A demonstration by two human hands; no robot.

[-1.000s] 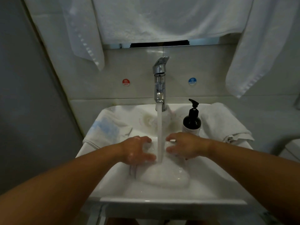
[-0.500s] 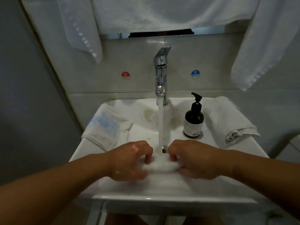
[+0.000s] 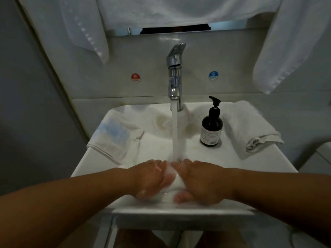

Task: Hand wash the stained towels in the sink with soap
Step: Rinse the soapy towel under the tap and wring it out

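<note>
Left hand, right hand closer round towel; HOT sticker, COLD sticker.

Left grip, right grip close together, both clutching towel.

Soap bottle beside open basin

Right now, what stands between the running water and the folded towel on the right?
A dark soap bottle, upright on the sink ledge, between water and towel; the head view shows it.
</note>
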